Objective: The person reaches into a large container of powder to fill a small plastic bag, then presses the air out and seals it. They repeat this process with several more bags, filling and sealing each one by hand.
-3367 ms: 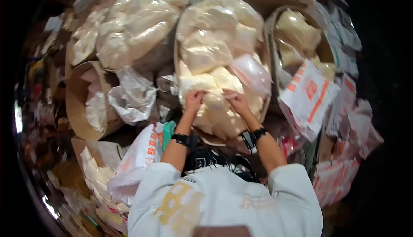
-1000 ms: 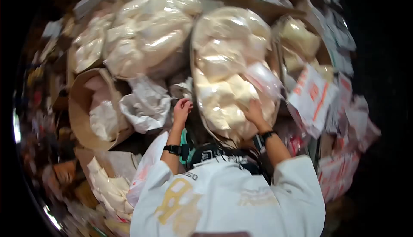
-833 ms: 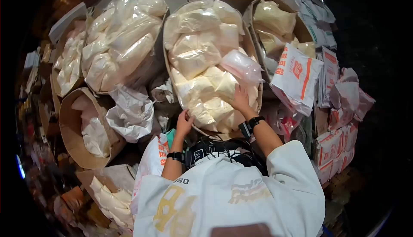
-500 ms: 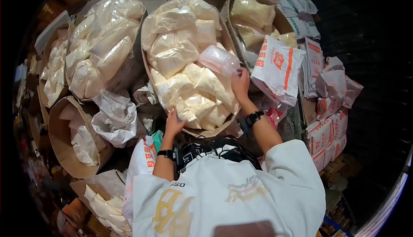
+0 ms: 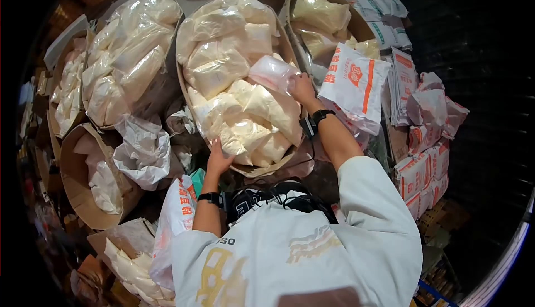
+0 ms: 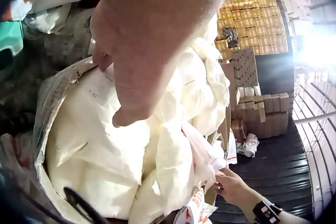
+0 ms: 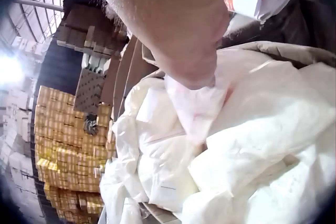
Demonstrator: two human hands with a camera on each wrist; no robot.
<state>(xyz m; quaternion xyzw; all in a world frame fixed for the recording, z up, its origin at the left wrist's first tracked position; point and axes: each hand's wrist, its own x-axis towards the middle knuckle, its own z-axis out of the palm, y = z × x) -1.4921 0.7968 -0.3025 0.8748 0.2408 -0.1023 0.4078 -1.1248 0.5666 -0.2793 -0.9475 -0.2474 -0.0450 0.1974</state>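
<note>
A tall oval cardboard box (image 5: pixel 261 170) is packed with clear plastic bags of cream-coloured powder (image 5: pixel 228 112). My right hand (image 5: pixel 302 90) grips the near end of a translucent pinkish plastic bag (image 5: pixel 269 71), which lies over the powder bags at the box's right side. In the left wrist view, the same pinkish bag (image 6: pixel 200 150) stretches away from the right hand's fingers. My left hand (image 5: pixel 219 161) rests at the box's front left rim, thumb spread over a powder bag (image 6: pixel 94 145). The right hand's fingertips are hidden in the right wrist view.
More filled boxes stand around, including a large bag-filled one (image 5: pixel 131 61) to the left. A crumpled white bag (image 5: pixel 144 151) lies left of the middle box. A printed white sack (image 5: pixel 356 84) leans at the right. Yellow cartons (image 7: pixel 73 145) are stacked beyond.
The hands have parted from the middle of the powder bags. My left hand has moved to the front left rim, my right hand to the pinkish bag, now gripped. The head view has shifted.
</note>
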